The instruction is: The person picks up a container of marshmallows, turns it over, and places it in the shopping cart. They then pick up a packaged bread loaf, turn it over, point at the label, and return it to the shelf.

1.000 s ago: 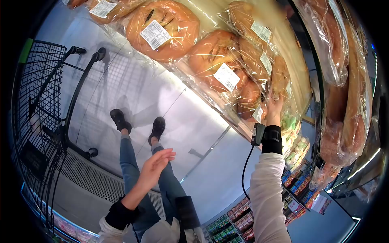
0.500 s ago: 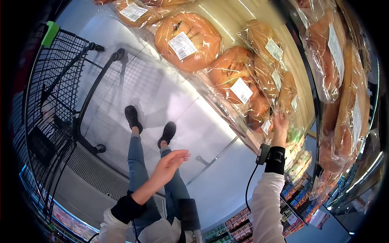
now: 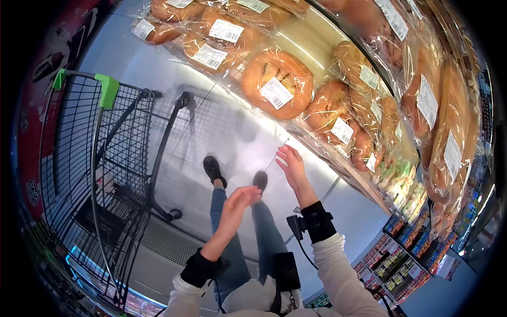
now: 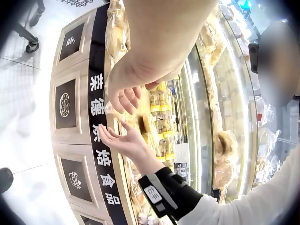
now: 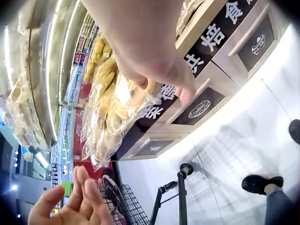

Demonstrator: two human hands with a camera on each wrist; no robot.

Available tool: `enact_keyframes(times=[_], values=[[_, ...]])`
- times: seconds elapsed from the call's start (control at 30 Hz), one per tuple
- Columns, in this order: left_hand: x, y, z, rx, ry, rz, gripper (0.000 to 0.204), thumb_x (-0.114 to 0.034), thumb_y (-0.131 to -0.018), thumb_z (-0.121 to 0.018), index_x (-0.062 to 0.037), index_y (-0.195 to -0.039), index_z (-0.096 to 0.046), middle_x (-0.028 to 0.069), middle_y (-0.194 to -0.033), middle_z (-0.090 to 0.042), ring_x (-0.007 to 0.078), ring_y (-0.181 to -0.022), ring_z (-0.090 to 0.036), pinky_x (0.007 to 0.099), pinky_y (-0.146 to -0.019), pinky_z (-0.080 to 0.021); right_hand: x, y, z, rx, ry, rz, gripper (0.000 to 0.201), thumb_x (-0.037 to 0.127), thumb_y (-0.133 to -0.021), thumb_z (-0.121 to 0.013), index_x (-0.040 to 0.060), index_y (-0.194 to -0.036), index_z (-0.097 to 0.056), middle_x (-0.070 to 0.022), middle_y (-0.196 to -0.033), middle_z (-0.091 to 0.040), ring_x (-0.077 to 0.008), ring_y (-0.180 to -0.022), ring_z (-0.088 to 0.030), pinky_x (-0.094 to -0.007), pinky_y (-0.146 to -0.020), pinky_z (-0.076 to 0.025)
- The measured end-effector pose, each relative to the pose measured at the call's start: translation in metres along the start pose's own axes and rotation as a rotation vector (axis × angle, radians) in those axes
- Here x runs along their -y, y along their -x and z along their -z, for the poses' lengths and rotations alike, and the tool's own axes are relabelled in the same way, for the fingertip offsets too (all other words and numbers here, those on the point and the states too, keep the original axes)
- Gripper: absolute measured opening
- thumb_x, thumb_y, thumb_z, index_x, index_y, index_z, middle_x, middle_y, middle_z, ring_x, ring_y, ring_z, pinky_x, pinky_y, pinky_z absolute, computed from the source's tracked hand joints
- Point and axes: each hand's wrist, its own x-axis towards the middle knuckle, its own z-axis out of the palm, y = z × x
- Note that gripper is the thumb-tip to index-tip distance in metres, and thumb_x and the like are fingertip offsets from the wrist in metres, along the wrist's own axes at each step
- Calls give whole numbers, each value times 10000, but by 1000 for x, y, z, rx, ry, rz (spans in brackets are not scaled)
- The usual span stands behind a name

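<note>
My left hand hovers over my legs with relaxed fingers and holds nothing. Just beside it my right hand is held out, fingers loosely spread, in front of the bread shelf's edge. Nearest to the right hand are a round wrapped loaf with a white label and another wrapped loaf to its right. In the left wrist view the right hand is palm-up and bare. The right wrist view shows the left hand with fingers partly extended, apart from the bagged bread.
A wire shopping cart with green corners stands at the left. Long wrapped loaves lie on an upper shelf at the right. Wooden panels front the lower display. My shoes are on the pale floor.
My right hand has come away from the wrapped bread at the shelf's right end and moved left, near the left hand, holding nothing. The head view has turned, bringing more cart and loaves in.
</note>
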Motion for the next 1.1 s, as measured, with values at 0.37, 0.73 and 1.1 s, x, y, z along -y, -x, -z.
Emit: enact_keyframes(times=[0.37, 0.73, 1.1], values=[[-89, -19, 97, -109, -78, 82, 247, -160, -870, -396, -13, -1038, -501, 100, -1011, -553, 181, -944, -533, 285, -842, -391, 6, -78, -63, -2, -376, 56, 399, 232, -790, -568, 41, -1086, -380, -125, -1074, -451, -252, -994, -456, -364, -872, -381], [-131, -39, 127, -81, -66, 116, 265, -172, -864, -403, -4, -1052, -485, 111, -1026, -539, 195, -954, -526, 294, -852, -385, 17, -73, -63, -156, -341, 56, 631, 495, -807, -443, 34, -1217, -310, -146, -1174, -408, -253, -1055, -431, -374, -885, -367], [-150, -49, 128, -57, -77, 122, 271, -148, -861, -379, 4, -1064, -475, 122, -1045, -529, 203, -972, -510, 309, -864, -383, 17, -88, -55, -218, -300, 62, 571, 497, -805, -448, 39, -1140, -386, -125, -1093, -450, -249, -975, -488, -365, -840, -393]])
